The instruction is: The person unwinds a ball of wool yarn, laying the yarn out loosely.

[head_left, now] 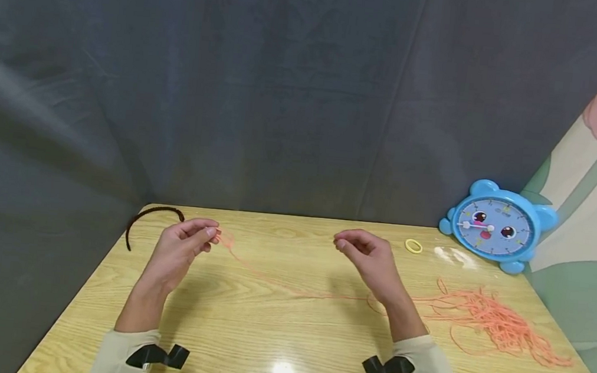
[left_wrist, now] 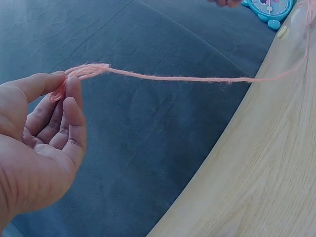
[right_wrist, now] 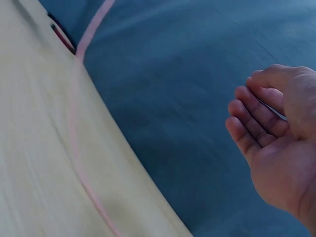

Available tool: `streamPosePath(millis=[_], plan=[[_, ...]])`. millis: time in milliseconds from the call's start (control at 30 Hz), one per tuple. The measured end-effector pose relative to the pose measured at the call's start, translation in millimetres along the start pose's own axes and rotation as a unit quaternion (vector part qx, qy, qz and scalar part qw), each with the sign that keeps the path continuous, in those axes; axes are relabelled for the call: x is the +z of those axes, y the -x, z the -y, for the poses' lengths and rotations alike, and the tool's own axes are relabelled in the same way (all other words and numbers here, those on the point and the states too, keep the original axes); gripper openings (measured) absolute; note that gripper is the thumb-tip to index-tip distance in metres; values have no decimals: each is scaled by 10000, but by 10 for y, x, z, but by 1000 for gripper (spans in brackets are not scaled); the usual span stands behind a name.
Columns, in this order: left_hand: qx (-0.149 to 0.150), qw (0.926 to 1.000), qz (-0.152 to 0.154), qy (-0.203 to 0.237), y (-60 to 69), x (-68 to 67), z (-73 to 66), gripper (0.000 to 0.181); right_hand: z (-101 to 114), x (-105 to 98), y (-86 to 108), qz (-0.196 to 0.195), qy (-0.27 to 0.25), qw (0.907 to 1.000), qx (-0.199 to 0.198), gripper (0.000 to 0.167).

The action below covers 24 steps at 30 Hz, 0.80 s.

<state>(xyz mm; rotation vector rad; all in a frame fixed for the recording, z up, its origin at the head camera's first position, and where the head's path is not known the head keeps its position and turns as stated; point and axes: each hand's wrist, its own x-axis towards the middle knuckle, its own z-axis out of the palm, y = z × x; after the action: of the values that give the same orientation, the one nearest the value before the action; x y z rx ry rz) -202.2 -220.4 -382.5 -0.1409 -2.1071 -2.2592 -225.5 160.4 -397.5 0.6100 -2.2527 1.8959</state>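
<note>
My left hand [head_left: 181, 250] pinches a small looped bundle of peach-pink yarn [left_wrist: 89, 70] between thumb and fingertips, above the left part of the table. From the bundle a single strand [left_wrist: 177, 78] runs right, sags to the tabletop and passes under my right forearm to a loose tangled heap of yarn [head_left: 505, 323]. My right hand [head_left: 374, 261] hovers over the table, apart from the strand. Its fingers bend loosely toward the thumb with nothing held, as the right wrist view shows [right_wrist: 281, 133].
A blue bear-shaped clock [head_left: 497, 224] stands at the back right, with a yellow ring [head_left: 413, 246] left of it. At the back left lies a dark curved band [head_left: 141, 217]. Dark cloth [head_left: 284, 102] hangs behind the wooden table [head_left: 274, 338].
</note>
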Motion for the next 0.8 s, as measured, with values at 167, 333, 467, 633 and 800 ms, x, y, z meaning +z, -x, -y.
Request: streamPosePath(millis=[167, 333, 467, 633, 800], plan=[[24, 10000, 10, 19, -14, 9, 1, 8, 2, 462, -63, 395, -311, 9987, 53, 20], [123, 9998, 53, 111, -3, 23, 19, 10, -28, 881, -51, 724, -447, 9962, 161, 17], [136, 9998, 51, 116, 4, 31, 24, 10, -47, 1155, -41, 969, -569, 9932, 302, 19], [129, 9999, 58, 69, 4, 38, 26, 9, -56, 1399, -54, 1141, -823, 9893, 378, 22], [164, 9998, 100, 20, 4, 23, 33, 14, -69, 1535, -69, 1210, -820, 9889, 262, 22]])
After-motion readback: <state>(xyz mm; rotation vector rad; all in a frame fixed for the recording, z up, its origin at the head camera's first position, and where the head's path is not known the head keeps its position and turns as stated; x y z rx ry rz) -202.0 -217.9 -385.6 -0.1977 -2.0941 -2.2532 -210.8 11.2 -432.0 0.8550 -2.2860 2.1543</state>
